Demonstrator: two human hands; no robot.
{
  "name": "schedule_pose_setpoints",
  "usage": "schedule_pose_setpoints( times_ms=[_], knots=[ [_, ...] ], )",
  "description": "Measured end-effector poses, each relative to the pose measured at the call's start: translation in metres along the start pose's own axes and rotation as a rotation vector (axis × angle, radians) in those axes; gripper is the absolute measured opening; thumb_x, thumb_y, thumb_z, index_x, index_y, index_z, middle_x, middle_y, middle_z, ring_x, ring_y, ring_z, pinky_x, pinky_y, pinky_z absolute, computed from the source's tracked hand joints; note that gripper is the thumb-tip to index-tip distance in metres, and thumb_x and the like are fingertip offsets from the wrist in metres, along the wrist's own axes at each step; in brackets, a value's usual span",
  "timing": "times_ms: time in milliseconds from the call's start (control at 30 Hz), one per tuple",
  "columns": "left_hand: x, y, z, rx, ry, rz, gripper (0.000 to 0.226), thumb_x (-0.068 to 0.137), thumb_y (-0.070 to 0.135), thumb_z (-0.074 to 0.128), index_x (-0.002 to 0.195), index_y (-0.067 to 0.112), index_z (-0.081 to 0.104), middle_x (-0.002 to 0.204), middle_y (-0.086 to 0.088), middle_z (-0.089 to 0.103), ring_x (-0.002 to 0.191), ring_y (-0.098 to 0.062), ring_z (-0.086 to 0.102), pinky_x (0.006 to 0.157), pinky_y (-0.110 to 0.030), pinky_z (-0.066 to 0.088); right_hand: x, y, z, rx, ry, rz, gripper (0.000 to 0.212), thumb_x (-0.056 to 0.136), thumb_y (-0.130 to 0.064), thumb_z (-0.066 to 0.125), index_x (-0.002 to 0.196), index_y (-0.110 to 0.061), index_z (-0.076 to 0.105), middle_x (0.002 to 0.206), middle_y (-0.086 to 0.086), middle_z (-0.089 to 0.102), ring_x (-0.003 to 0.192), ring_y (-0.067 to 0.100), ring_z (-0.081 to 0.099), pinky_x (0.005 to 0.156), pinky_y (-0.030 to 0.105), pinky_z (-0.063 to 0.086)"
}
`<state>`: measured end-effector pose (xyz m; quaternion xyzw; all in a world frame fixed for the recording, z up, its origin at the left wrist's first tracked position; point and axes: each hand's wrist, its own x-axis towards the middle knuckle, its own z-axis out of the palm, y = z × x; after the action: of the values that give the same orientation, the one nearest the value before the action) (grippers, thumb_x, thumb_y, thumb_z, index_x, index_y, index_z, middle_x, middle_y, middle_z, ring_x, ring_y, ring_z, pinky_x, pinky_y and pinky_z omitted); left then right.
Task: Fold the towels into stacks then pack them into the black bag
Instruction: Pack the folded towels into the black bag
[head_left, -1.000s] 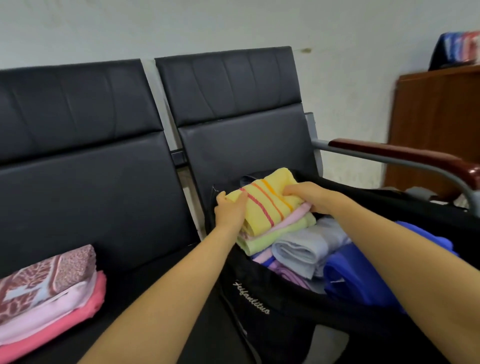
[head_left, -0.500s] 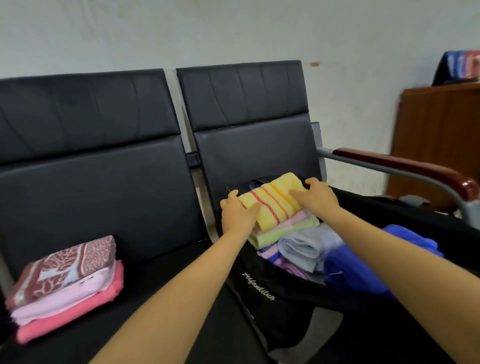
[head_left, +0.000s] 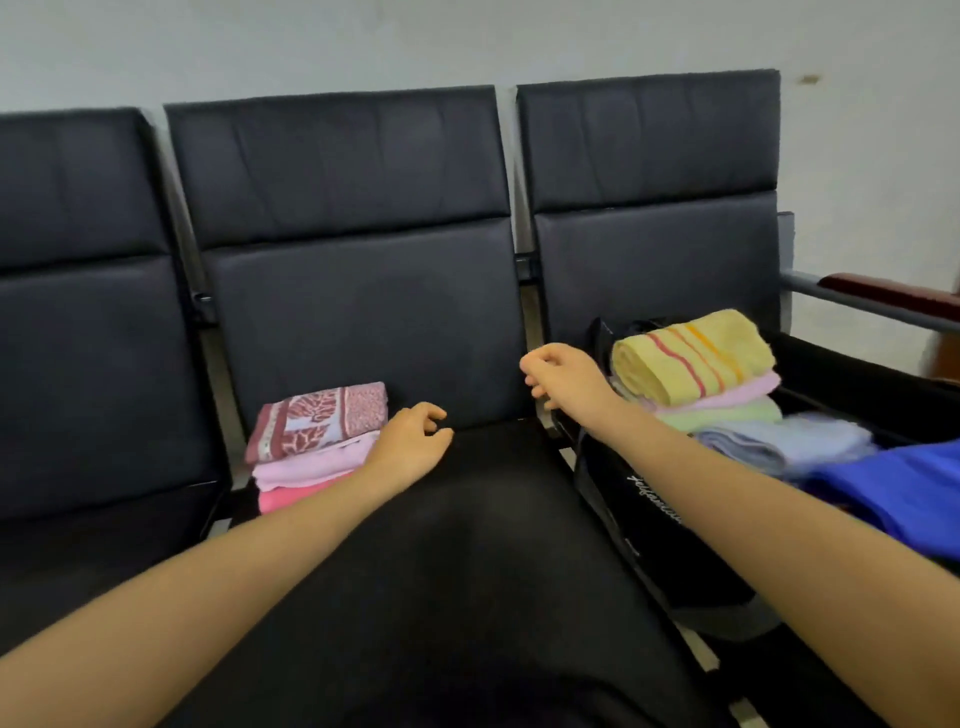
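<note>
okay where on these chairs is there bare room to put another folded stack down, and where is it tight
The middle seat is bare between the patterned stack at its left rear and the black bag on the right chair. Both hands, left and right, hover empty over it. The bag is crowded: the yellow-topped stack and blue cloth fill it.

Three folded towels (head_left: 317, 441) lie stacked just beside the left hand (head_left: 410, 441). One black bag (head_left: 649, 525) stands beside the right hand (head_left: 566, 384), with six towels visible inside. Three black seats (head_left: 358, 218) stand behind both hands.
</note>
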<state>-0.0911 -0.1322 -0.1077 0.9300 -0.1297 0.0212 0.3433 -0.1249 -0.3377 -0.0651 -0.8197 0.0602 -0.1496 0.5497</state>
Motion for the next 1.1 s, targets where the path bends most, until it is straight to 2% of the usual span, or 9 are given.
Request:
schedule_pose_setpoints(
  times_ms=[200,333,400,500,567,667,733,933,1100],
  knots=[
    [-0.002,-0.106,-0.078,0.010,0.246,-0.225,0.039,0.090,0.024,0.058,0.126,0.009,0.057,0.125,-0.011,0.060,0.115,-0.029,0.055,0.096,-0.032,0.042,0.006,0.003,0.109,0.093,-0.144,0.209,0.017,0.095,-0.029,0.053,0.093,-0.013,0.059,0.083,0.002,0.060,0.069,0.011,0.054,0.061,0.023,0.046],
    [0.011,-0.164,-0.106,-0.199,0.309,-0.444,0.055,0.091,0.036,0.056,0.139,0.012,0.044,0.138,-0.015,0.049,0.119,-0.033,0.052,0.100,-0.039,0.043,0.025,0.011,0.173,0.003,-0.171,0.215,0.028,0.091,-0.035,0.056,0.086,-0.008,0.059,0.078,0.010,0.059,0.076,0.018,0.054,0.071,0.033,0.048],
    [0.017,-0.179,-0.109,-0.316,0.321,-0.482,0.063,0.092,0.040,0.055,0.145,0.012,0.035,0.144,-0.013,0.044,0.124,-0.031,0.050,0.102,-0.038,0.042,0.036,0.012,0.200,-0.028,-0.208,0.190,0.032,0.089,-0.038,0.059,0.099,-0.007,0.060,0.094,0.008,0.063,0.093,0.021,0.056,0.080,0.033,0.044],
    [0.028,-0.189,-0.105,-0.586,0.327,-0.541,0.074,0.090,0.049,0.056,0.148,0.013,0.029,0.145,-0.011,0.043,0.126,-0.031,0.048,0.106,-0.044,0.040,0.053,0.007,0.231,0.140,-0.280,0.359,0.073,0.079,-0.051,0.063,0.134,-0.005,0.049,0.129,0.010,0.058,0.112,0.025,0.059,0.097,0.035,0.047],
    [0.034,-0.193,-0.101,-0.769,0.277,-0.625,0.074,0.085,0.059,0.057,0.141,0.013,0.041,0.134,-0.009,0.055,0.115,-0.029,0.055,0.098,-0.043,0.045,0.064,0.009,0.244,0.247,-0.324,0.469,0.087,0.068,-0.067,0.064,0.135,-0.013,0.051,0.125,0.009,0.062,0.108,0.026,0.061,0.098,0.039,0.048],
    [0.036,-0.197,-0.091,-0.970,0.175,-0.637,0.040,0.092,0.050,0.055,0.109,0.015,0.062,0.092,-0.002,0.065,0.079,-0.016,0.059,0.068,-0.030,0.047,0.068,0.005,0.253,0.302,-0.280,0.551,0.086,0.074,-0.063,0.067,0.140,-0.013,0.046,0.131,0.009,0.057,0.114,0.029,0.057,0.096,0.039,0.045],
    [0.036,-0.199,-0.086,-0.961,0.146,-0.624,0.032,0.095,0.041,0.054,0.111,0.014,0.062,0.086,0.000,0.063,0.075,-0.014,0.058,0.060,-0.027,0.044,0.070,0.008,0.256,0.229,-0.247,0.547,0.080,0.081,-0.053,0.068,0.142,-0.009,0.040,0.137,0.010,0.051,0.120,0.032,0.052,0.096,0.041,0.045],
    [0.031,-0.208,-0.090,-0.938,0.079,-0.613,0.030,0.095,0.042,0.054,0.114,0.020,0.058,0.092,0.004,0.063,0.084,-0.014,0.057,0.083,-0.034,0.045,0.071,0.009,0.259,-0.030,-0.224,0.398,0.057,0.068,-0.061,0.069,0.107,-0.021,0.058,0.122,0.006,0.059,0.120,0.031,0.050,0.101,0.045,0.044],
    [0.026,-0.203,-0.088,-0.878,0.085,-0.611,0.040,0.101,0.045,0.037,0.121,0.017,0.058,0.100,0.001,0.063,0.085,-0.014,0.057,0.083,-0.033,0.045,0.068,-0.010,0.266,-0.147,-0.239,0.194,0.079,0.060,-0.071,0.057,0.125,-0.026,0.057,0.129,0.000,0.059,0.130,0.029,0.043,0.111,0.042,0.030]
  ],
)
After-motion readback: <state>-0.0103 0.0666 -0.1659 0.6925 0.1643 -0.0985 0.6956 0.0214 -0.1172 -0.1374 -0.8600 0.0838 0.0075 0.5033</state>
